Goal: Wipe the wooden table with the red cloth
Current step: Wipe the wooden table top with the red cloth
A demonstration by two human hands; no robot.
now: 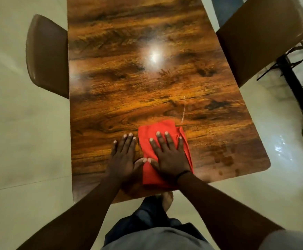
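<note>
A folded red cloth lies flat on the glossy wooden table, near the table's front edge and a little right of its middle. My right hand presses down on the cloth with its fingers straight and spread. Just left of the cloth, my left hand rests flat on the bare wood, its thumb touching the cloth's left edge. A thin pale streak runs up the wood from the cloth's far right corner.
A brown chair is tucked in at the table's left side, and another brown chair at its right. A black metal stand with cables is on the pale floor at far right. My foot shows below the table's front edge.
</note>
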